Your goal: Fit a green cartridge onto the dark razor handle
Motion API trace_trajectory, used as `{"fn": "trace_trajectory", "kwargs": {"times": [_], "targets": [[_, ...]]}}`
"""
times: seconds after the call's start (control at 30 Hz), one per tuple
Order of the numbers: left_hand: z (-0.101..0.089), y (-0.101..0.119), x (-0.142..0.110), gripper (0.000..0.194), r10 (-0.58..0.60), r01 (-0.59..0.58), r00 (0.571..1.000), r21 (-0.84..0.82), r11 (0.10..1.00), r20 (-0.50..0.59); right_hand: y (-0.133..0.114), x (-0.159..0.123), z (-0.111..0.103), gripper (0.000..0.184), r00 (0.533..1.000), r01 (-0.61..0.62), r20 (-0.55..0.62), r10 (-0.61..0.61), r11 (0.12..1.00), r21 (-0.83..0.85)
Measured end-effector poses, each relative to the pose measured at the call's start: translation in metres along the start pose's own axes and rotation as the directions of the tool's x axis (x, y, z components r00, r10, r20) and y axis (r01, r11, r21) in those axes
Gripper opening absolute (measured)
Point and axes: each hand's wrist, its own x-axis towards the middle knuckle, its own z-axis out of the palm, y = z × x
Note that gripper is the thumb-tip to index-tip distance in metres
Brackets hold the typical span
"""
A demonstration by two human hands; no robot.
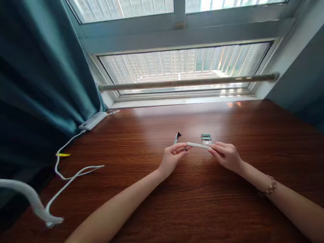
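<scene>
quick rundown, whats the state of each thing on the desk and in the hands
white stick: held level between both hands, off the desk
left hand: fingertips pinching the stick's left end
right hand: fingertips gripping the stick's right end
razor handle: lying flat on the desk, untouched
cartridge pack: lying flat behind the stick
white cable: loose, snaking across the desk
power bank: lying by the curtain, cable plugged in

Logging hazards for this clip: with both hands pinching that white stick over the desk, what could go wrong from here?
The white stick is held only at its ends by the left hand and right hand; it could slip onto the wooden desk. A drop might knock the small green-and-clear pack or the dark-tipped tool just behind it.
</scene>
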Motion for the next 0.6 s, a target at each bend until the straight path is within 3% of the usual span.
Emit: {"fn": "trace_trajectory", "kwargs": {"times": [0.13, 0.23, 0.43, 0.6], "targets": [[0.0003, -0.0006, 0.0021, 0.041, 0.0, 0.0, 1.0, -0.038, 0.999, -0.02, 0.0002, 0.0002, 0.0028, 0.015, 1.0, 0.003, 0.031, -0.001, 0.999, -0.041], [0.0003, -0.0021, 0.0034, 0.053, -0.038, 0.034, 0.998, -0.105, 0.994, -0.04, 0.0013, 0.0, 0.0029, 0.016, 1.0, -0.019, -0.01, 0.018, 0.998, -0.065], [0.001, -0.0027, 0.0045, 0.043, -0.037, 0.039, 0.999, -0.147, 0.988, 0.014, 0.0023, -0.0018, 0.0028, 0.016, 0.997, 0.042, 0.067, -0.039, 0.998, -0.044], [0.0, -0.0032, 0.0029, 0.047, -0.06, 0.06, 0.998, -0.112, 0.992, 0.005, 0.004, -0.002, 0.0035, 0.016, 0.999, -0.028, -0.017, 0.027, 0.997, -0.078]]}}
